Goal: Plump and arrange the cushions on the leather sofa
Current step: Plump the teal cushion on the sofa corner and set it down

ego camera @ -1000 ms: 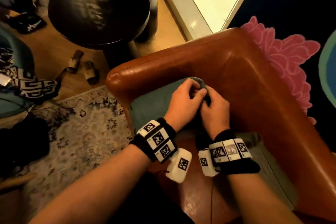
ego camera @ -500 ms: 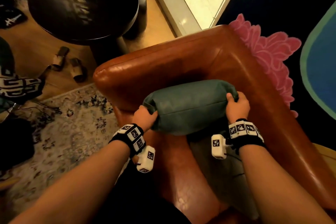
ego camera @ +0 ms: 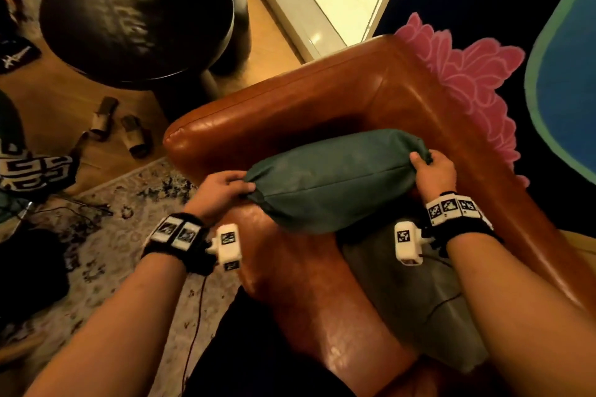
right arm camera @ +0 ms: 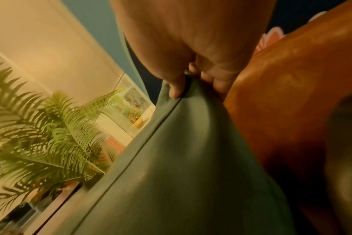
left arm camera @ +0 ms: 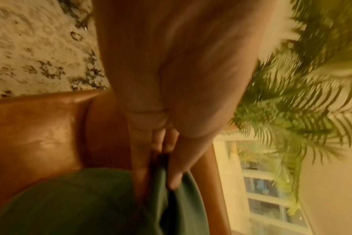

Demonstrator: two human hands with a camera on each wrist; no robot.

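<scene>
A teal cushion is held edge-up over the corner seat of the brown leather sofa. My left hand pinches its left corner, thumb and fingers on the fabric. My right hand grips the right corner, thumb on the seam. A grey cushion lies flat on the seat below, partly hidden by my right forearm and the teal cushion.
A round dark side table and a potted palm stand beyond the sofa arm. A pair of sandals lies on the wood floor, beside a patterned rug. A dark wall with a pink flower backs the sofa.
My hands moved apart from one corner of the teal cushion to its two ends. The cushion now stands stretched between them, plumper and turned edge-up.
</scene>
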